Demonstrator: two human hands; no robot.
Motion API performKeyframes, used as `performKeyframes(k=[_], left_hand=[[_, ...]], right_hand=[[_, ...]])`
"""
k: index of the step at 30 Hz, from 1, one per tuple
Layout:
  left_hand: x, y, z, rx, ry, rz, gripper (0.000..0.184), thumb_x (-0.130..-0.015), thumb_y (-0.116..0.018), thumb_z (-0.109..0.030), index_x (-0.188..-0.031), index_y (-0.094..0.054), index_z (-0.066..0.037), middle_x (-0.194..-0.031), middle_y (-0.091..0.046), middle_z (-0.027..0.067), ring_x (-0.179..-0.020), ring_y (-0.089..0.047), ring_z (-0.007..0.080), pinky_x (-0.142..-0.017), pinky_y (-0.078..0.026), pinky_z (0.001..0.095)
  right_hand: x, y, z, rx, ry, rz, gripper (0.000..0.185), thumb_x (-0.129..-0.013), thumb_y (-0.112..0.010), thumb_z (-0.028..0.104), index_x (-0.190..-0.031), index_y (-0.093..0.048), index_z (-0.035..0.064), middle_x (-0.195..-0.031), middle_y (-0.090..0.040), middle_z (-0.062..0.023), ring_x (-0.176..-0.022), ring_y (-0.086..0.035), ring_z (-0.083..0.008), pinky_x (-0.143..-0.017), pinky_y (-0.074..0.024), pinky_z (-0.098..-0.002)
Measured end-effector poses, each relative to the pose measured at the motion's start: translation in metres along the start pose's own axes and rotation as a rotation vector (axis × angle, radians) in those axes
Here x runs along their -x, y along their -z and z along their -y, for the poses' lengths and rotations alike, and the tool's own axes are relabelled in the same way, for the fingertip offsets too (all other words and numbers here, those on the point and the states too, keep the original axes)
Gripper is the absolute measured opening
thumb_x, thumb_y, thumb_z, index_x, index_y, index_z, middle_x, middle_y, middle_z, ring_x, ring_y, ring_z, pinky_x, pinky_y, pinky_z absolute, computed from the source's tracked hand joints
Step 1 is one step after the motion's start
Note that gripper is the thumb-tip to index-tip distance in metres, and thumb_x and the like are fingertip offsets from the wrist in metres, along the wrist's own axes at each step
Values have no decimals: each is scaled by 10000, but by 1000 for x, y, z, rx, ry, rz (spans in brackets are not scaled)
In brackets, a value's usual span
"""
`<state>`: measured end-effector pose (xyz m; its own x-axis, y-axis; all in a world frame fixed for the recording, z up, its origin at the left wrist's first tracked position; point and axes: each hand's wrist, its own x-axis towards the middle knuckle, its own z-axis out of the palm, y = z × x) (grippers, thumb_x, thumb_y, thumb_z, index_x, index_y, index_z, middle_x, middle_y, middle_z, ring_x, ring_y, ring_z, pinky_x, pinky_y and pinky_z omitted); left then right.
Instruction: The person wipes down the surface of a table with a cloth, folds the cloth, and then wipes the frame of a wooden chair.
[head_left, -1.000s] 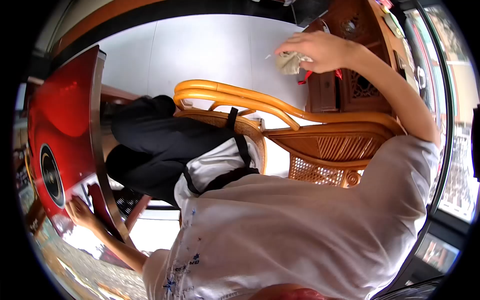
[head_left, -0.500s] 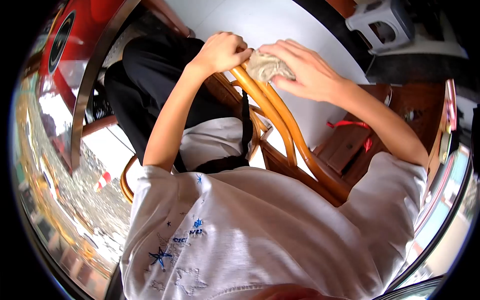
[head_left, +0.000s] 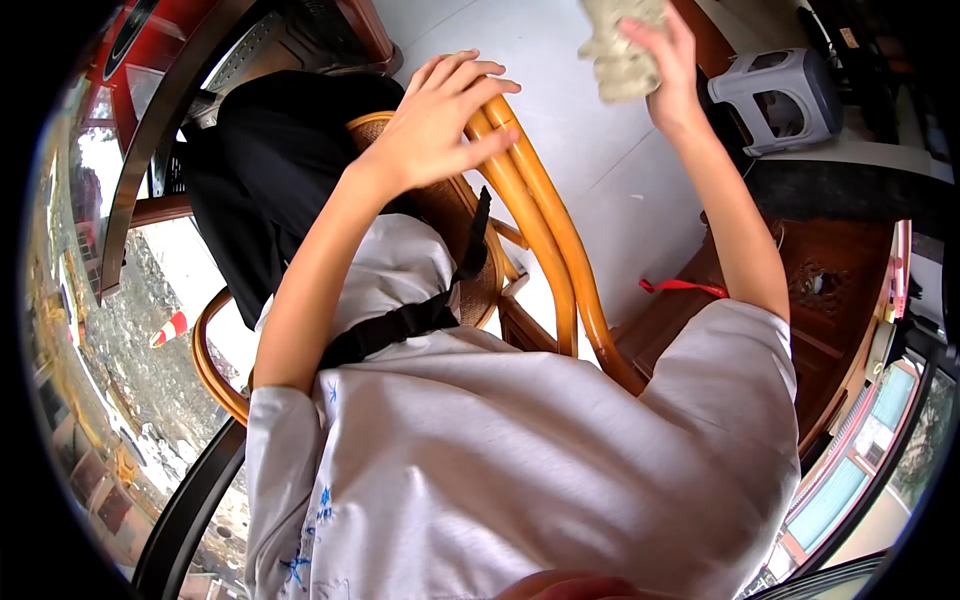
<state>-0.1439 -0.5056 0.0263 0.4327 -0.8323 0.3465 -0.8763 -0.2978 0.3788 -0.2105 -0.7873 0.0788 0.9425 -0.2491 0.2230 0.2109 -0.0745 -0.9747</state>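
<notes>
My left hand (head_left: 435, 125) rests on the front end of a glossy rattan chair armrest (head_left: 545, 235), its fingers spread and the thumb lying across the rods. Up to the right, apart from the chair, my right hand (head_left: 677, 85) holds a crumpled beige cloth (head_left: 618, 60), with the thumb across it and the other fingers mostly hidden. The armrest is made of two bent orange-brown rods side by side. Part of the woven chair seat (head_left: 440, 205) shows below my left wrist.
A grey and white plastic stool (head_left: 775, 100) stands at the upper right. Dark wooden furniture (head_left: 820, 285) with a red ribbon (head_left: 680, 287) is on the right. Black trousers (head_left: 265, 170) and a black strap (head_left: 400, 325) are at the left. Pale floor (head_left: 610, 190) lies beyond the armrest.
My right hand has lifted the cloth off the armrest and moved it up and right. My left hand has gone from gripping the armrest end to lying on it with fingers spread.
</notes>
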Motion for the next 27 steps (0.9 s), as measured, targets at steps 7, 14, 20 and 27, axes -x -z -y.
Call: performKeyframes(k=[7, 14, 20, 27], left_hand=[[63, 41, -60, 298, 90, 174, 534, -797, -783, -105, -1316, -668, -52, -1529, -531, 176, -1417, -495, 416, -1177, -411, 512], [78, 11, -57, 321, 119, -73, 369, -725, -744, 69, -1086, -707, 5, -917, -691, 113, -770, -638, 280, -682, -505, 378], [65, -7, -61, 389, 79, -81, 356, -722, -744, 56, -1061, -651, -1, -909, -738, 79, -604, -568, 215, -568, -414, 345], [51, -3, -74, -30, -101, 155, 522, -764, -739, -136, -1281, -686, -87, -693, -484, 0, -614, -508, 194, -659, -429, 347]], right_hand=[[6, -10, -2, -469, -91, -328, 413, -971, -626, 397, -1186, -637, 44, -880, -738, -110, -716, -697, -185, -639, -554, -293], [54, -5, -22, -402, 176, -539, 348, -1051, -535, 370, -1135, -669, 61, -900, -713, -69, -694, -673, -194, -584, -524, -293], [75, -22, -15, -260, 194, -572, 376, -1062, -505, 395, -1163, -666, 70, -921, -711, -71, -721, -678, -218, -595, -534, -312], [65, -6, -32, -603, 18, -533, 344, -1041, -552, 370, -1142, -673, 64, -933, -717, -53, -711, -679, -176, -600, -537, -308]])
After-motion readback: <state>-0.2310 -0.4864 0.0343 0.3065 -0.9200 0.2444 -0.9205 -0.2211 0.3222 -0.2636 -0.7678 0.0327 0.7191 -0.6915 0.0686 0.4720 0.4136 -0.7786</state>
